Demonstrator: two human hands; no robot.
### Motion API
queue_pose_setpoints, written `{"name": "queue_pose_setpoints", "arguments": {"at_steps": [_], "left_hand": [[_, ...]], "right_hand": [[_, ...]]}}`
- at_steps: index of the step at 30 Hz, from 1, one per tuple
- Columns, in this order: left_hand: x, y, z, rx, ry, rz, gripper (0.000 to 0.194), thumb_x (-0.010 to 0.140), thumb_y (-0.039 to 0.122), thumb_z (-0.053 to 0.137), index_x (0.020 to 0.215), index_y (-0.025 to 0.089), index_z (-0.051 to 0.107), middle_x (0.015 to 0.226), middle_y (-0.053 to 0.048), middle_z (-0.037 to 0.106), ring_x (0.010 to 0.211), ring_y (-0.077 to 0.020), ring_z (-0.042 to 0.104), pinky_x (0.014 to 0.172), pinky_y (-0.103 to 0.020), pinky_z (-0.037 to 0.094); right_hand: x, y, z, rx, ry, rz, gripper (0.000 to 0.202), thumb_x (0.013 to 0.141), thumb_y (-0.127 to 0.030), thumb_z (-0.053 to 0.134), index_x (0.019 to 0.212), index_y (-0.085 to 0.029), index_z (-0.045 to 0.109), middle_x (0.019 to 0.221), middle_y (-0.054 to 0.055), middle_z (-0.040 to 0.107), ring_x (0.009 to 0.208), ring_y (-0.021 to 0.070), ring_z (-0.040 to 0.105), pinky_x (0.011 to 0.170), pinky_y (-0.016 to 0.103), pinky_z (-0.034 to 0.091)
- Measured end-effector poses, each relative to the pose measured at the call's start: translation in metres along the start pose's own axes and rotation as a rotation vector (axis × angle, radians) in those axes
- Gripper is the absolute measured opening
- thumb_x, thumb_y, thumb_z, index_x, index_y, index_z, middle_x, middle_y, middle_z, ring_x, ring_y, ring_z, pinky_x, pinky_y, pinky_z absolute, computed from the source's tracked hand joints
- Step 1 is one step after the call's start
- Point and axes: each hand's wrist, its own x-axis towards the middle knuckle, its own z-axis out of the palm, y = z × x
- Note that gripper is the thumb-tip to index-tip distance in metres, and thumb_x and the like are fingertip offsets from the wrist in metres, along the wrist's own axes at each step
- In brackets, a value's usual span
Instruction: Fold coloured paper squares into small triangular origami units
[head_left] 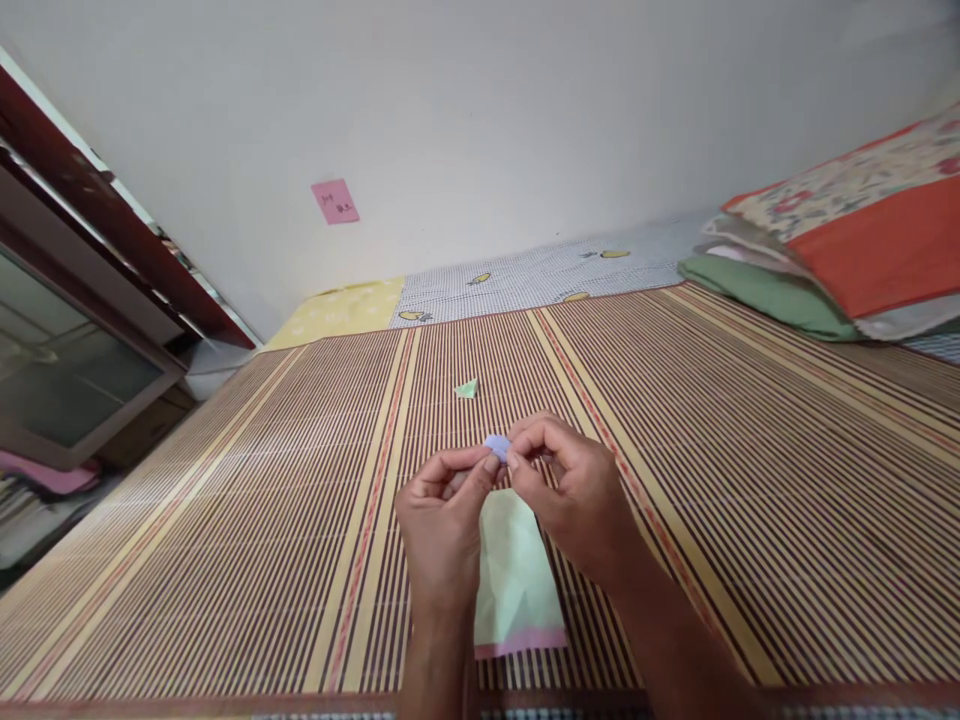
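Observation:
Between the fingertips of both hands is a small piece of blue-violet paper (497, 447), held above the striped mat. My left hand (450, 500) pinches its left side with thumb and forefinger. On the right side, my right hand (566, 480) pinches it too, its other fingers curled behind. Below the hands lies a pale green sheet of paper (517, 575) with a pink strip along its near edge; its upper end is partly behind the hands. Farther off on the mat rests a small folded green paper piece (466, 389).
A striped bamboo mat (247, 520) covers the bed. Folded bedding (870, 250) in red, floral and green is stacked at the right. A pink note (335, 201) is stuck to the white wall behind. A glass-fronted cabinet (67, 350) stands at the left.

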Motion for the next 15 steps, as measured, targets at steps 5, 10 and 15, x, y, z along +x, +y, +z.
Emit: {"name": "queue_pose_setpoints", "arguments": {"at_steps": [5,10,15], "left_hand": [[-0.0005,-0.0020,-0.0004,0.032,0.022,0.038,0.008,0.073,0.017,0.086,0.079,0.018,0.080,0.073,-0.001,0.078,0.066,-0.0112,0.072,0.064,-0.019,0.059],[-0.0004,-0.0034,0.0000,0.008,0.009,0.012,0.011,0.072,0.017,0.087,0.080,0.017,0.079,0.075,-0.002,0.079,0.069,-0.0111,0.074,0.069,-0.018,0.060],[0.0009,-0.0043,0.0000,-0.030,0.005,0.002,0.014,0.072,0.016,0.087,0.081,0.016,0.077,0.075,-0.002,0.079,0.070,-0.0115,0.075,0.070,-0.019,0.061]], "right_hand": [[-0.0030,0.0000,0.0056,-0.003,0.065,0.009,0.014,0.085,-0.010,0.060,0.077,-0.021,0.057,0.083,0.002,0.066,0.079,0.0174,0.065,0.072,0.032,0.053],[-0.0026,0.0014,0.0056,-0.030,0.099,-0.016,0.014,0.084,-0.009,0.060,0.078,-0.021,0.058,0.080,0.001,0.066,0.077,0.0166,0.066,0.072,0.031,0.053],[-0.0022,0.0020,0.0065,-0.013,0.102,-0.006,0.013,0.084,-0.008,0.060,0.079,-0.020,0.059,0.079,0.000,0.065,0.075,0.0157,0.064,0.070,0.031,0.052]]}}
